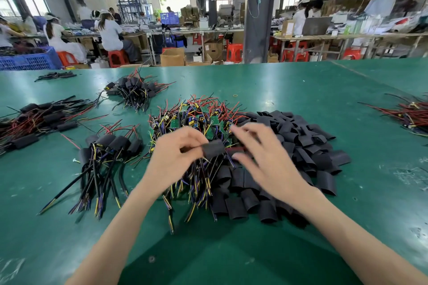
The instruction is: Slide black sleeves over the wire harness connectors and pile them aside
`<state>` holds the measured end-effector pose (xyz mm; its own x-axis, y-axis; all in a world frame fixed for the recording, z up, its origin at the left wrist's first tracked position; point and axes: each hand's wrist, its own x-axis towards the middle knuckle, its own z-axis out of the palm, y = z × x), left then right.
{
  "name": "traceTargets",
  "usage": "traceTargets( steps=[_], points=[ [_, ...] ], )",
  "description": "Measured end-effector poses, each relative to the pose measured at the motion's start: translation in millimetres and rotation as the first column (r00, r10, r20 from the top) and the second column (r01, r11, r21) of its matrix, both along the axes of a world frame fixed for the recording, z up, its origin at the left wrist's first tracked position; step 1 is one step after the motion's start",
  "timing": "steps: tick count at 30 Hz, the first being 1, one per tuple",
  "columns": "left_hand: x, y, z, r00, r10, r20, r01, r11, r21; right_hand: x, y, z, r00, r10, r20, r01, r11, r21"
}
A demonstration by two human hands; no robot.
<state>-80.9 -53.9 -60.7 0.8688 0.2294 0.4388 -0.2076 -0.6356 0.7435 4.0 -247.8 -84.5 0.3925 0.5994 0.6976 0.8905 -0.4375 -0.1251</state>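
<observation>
Left hand fingers clamped on black sleeve above the circuit-board harness pile. Right hand beside sleeve, blurred; finger state cannot be told.

No text, label, brand or number is legible anywhere in this view.

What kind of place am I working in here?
Most likely an electronics assembly workshop: a green worktable piled with wired circuit boards and black sleeves, and other workers seated at benches behind.
</observation>
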Motion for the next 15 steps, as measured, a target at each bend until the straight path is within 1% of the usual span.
traceTargets(
  steps=[2, 3, 4, 5, 6, 7, 8, 9, 10, 12, 15],
  points=[
    [-3, 18, 8, 0.989, 0.104, 0.108, -0.094, 0.991, -0.093, 11, -9, 8, 0.987, -0.163, 0.001, 0.161, 0.976, 0.143],
    [-4, 29, 12, 0.966, 0.19, 0.177, -0.172, 0.979, -0.112, 18, -15, 10, 0.969, -0.247, -0.018, 0.246, 0.955, 0.166],
    [-5, 41, 14, 0.93, 0.282, 0.238, -0.258, 0.958, -0.126, 24, -22, 12, 0.944, -0.324, -0.057, 0.329, 0.936, 0.122],
    [-6, 54, 14, 0.887, 0.367, 0.281, -0.335, 0.929, -0.157, 29, -28, 11, 0.909, -0.401, -0.116, 0.404, 0.915, 0.011],
    [-7, 66, 13, 0.847, 0.441, 0.297, -0.392, 0.895, -0.213, 32, -32, 9, 0.86, -0.48, -0.171, 0.459, 0.876, -0.151],
    [-7, 78, 9, 0.809, 0.513, 0.286, -0.45, 0.854, -0.26, 34, -34, 6, 0.81, -0.555, -0.188, 0.481, 0.813, -0.327],
    [-7, 89, 4, 0.772, 0.583, 0.252, -0.521, 0.808, -0.274, 34, -34, 2, 0.775, -0.609, -0.171, 0.474, 0.738, -0.48],
    [-6, 99, -2, 0.733, 0.65, 0.199, -0.605, 0.758, -0.244, 34, -33, -2, 0.758, -0.637, -0.145, 0.457, 0.675, -0.579],
    [-5, 108, -9, 0.693, 0.706, 0.143, -0.685, 0.707, -0.173, 34, -31, -6, 0.756, -0.642, -0.126, 0.443, 0.645, -0.622],
    [-4, 118, -22, 0.623, 0.781, 0.048, -0.782, 0.623, 0.0, 33, -27, -11, 0.77, -0.627, -0.121, 0.431, 0.649, -0.627],
    [-4, 120, -32, 0.568, 0.821, -0.064, -0.797, 0.567, 0.207, 35, -26, -12, 0.778, -0.613, -0.139, 0.393, 0.647, -0.653]
  ],
)
